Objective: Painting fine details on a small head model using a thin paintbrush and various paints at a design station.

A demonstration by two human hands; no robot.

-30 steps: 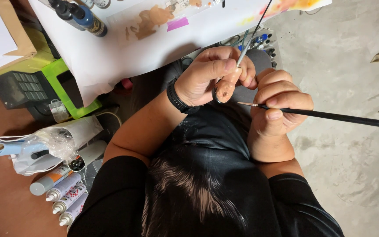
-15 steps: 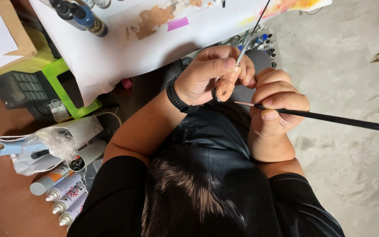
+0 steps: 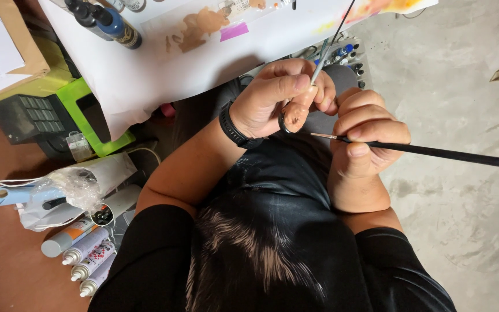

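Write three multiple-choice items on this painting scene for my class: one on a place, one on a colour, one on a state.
1. Where do the spray cans lie?
A. on the white table
B. on the floor at lower left
C. on the lap

2. What colour is the wristband on the left hand?
A. black
B. green
C. white

3. How does the right hand hold the paintbrush?
A. lying loose
B. pinched, tip toward the small figure
C. upright

Answers: 1 B, cans lie by the bag; 2 A, the band is dark; 3 B, bristles point at it.
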